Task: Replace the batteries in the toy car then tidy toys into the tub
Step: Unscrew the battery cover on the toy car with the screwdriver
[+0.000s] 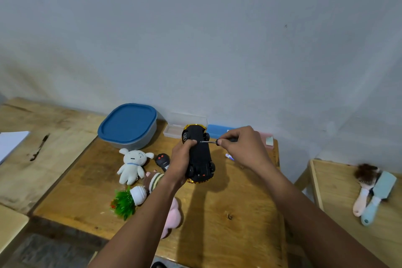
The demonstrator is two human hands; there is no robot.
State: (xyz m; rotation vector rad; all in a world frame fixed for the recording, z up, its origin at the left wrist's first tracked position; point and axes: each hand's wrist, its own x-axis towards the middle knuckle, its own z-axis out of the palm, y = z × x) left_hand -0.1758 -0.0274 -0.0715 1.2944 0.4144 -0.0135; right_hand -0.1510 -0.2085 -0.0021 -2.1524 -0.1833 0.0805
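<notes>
On a wooden table (228,198), grey wall (195,28) behind — lidded tub (128,125)

The table (217,213) is worn, matt wood. The toy car (201,154) shows black plastic with glossy gold trim. The white doll (131,166) is soft plush.

Black plastic toy car (200,154), gold trim at both ends. Silver-shafted screwdriver (207,142), black handle. Grey plastic tub (134,145), blue lid, at 10 o'clock of the car. White plush dog (132,165), blue collar. Black remote (162,161), red buttons. Green plastic plant (124,203), white ribbed pot. Honey-brown wooden worktop (217,213).
</notes>
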